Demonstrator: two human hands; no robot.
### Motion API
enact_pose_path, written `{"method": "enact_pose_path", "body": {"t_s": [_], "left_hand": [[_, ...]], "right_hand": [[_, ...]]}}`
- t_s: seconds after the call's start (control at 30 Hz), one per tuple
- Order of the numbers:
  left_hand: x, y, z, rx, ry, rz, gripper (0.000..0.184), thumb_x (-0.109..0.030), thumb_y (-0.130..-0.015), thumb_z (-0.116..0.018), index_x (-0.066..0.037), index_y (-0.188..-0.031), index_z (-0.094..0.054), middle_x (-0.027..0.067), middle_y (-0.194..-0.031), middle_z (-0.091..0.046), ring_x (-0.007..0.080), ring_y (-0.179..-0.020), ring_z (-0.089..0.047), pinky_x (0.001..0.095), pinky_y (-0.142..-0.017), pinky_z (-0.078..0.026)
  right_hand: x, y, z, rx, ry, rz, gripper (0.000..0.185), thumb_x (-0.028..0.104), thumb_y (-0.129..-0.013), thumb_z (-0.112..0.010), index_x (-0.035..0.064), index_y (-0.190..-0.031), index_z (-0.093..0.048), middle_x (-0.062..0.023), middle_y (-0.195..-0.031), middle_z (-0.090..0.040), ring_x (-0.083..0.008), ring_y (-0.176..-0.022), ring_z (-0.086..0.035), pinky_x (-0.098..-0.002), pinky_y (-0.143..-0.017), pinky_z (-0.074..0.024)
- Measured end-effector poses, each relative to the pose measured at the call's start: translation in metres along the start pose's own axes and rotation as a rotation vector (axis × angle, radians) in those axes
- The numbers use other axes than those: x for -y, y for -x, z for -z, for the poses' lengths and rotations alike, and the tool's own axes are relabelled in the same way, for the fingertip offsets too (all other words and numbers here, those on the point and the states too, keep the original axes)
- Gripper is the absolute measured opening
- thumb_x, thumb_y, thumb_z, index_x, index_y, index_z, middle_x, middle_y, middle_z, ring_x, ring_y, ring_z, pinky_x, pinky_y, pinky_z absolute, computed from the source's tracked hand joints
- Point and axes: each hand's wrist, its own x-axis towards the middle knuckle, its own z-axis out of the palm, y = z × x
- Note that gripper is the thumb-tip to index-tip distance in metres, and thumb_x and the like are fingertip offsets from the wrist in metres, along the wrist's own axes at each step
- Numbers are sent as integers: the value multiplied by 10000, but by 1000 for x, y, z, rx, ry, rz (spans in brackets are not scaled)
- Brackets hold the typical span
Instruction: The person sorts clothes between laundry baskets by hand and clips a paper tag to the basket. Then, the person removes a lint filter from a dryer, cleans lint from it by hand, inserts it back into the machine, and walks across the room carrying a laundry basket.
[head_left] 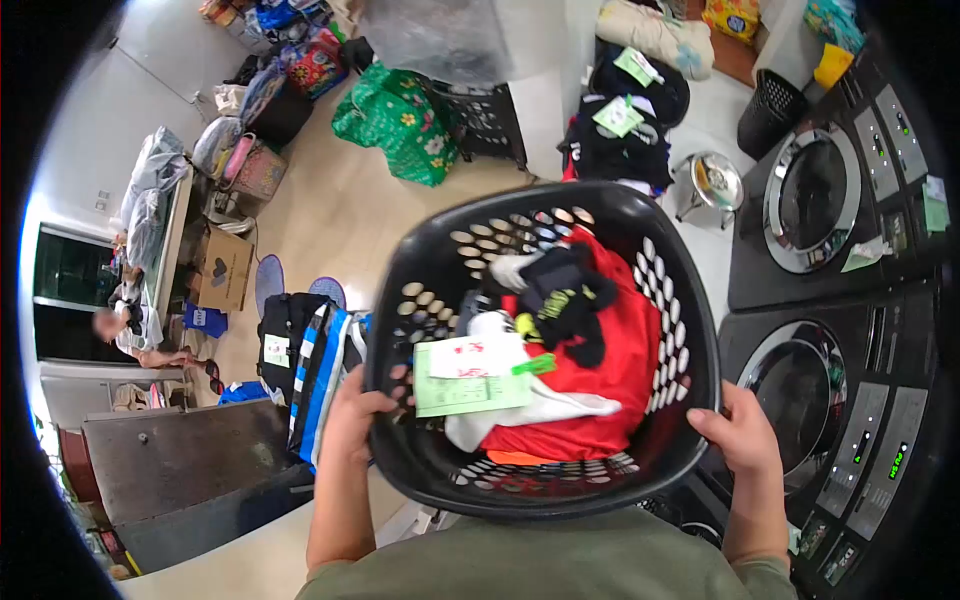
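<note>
My hands, left (pixel 742 430) and right (pixel 358 412), pinch opposite rims of a black perforated plastic basket (pixel 545 496). Between them: crumpled red cloth (pixel 625 345), black socks (pixel 565 300).

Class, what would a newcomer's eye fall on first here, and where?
First, probably, the big black basket in the middle, gripped by the left hand and right hand, its red cloth vivid beside a pale green slip. Next come the bright green flowered bag beyond it and the round-doored dark machines at the right.
</note>
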Motion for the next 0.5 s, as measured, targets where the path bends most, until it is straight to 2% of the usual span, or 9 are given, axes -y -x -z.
{"method": "enact_pose_path", "body": {"t_s": [0.1, 0.13, 0.17, 0.27, 0.3, 0.33, 0.37, 0.43, 0.5], "left_hand": [[-53, 10, 22, -198, 49, -121, 526, 110, -615, -496, 13, -1131, -534, 89, -1024, -595, 179, -816, -562, 319, -704, -525], [-58, -2, 46, -150, 89, -153, 647, 77, -632, -492, -33, -1270, -493, 90, -1072, -585, 194, -865, -580, 322, -668, -548], [-61, -15, 55, -148, 171, -171, 670, 104, -618, -480, -64, -1267, -485, 84, -1042, -568, 186, -832, -551, 287, -601, -515], [-70, -85, 104, -171, 360, -170, 786, 103, -584, -469, -153, -1326, -448, 81, -989, -548, 208, -789, -549, 287, -593, -513], [-76, -116, 109, -179, 379, -185, 787, 99, -578, -473, -154, -1323, -450, 83, -987, -543, 214, -786, -552, 287, -594, -515], [-77, -148, 110, -198, 397, -187, 789, 96, -573, -476, -154, -1320, -451, 84, -986, -539, 220, -782, -554, 288, -594, -516], [-72, -179, 117, -220, 415, -196, 790, 93, -567, -480, -154, -1317, -453, 85, -985, -535, 225, -779, -557, 289, -595, -517], [-33, -270, 143, -159, 441, -259, 636, 68, -621, -482, -121, -1229, -478, 85, -973, -554, 213, -737, -559, 321, -597, -516], [-29, -332, 118, -125, 484, -280, 750, 92, -583, -455, -145, -1294, -435, 116, -1091, -542, 283, -892, -598, 361, -657, -556]], "right_hand": [[42, -56, -59, 53, -62, 146, 418, 138, -847, -688, -78, -1177, -548, -88, -1065, -639, -121, -946, -569, -285, -867, -469], [43, -86, -73, 82, 10, 185, 401, 132, -849, -677, -74, -1168, -550, -88, -1049, -641, -122, -937, -571, -288, -854, -474], [50, -113, -85, 94, 49, 123, 384, 120, -840, -673, -57, -1159, -555, -76, -1009, -639, -127, -902, -577, -287, -837, -476], [70, -222, -132, 145, 146, 136, 339, 149, -771, -653, -6, -1065, -585, -33, -814, -604, -108, -632, -532, -267, -520, -431], [69, -269, -142, 156, 203, 111, 319, 169, -758, -655, -12, -1012, -591, -43, -756, -593, -119, -569, -520, -277, -478, -421], [70, -315, -152, 149, 275, 164, 309, 177, -750, -651, -22, -978, -594, -83, -757, -612, -162, -597, -571, -307, -500, -461], [89, -347, -167, 55, 313, 51, 323, 177, -751, -658, -39, -983, -596, -120, -795, -639, -193, -645, -619, -326, -539, -500], [73, -451, -169, 46, 277, 34, 353, 198, -771, -682, -56, -1004, -605, -138, -839, -653, -221, -682, -641, -364, -572, -522], [71, -542, -168, -3, 296, -53, 344, 214, -801, -696, -45, -1016, -627, -123, -847, -659, -200, -678, -619, -384, -570, -503]]}}
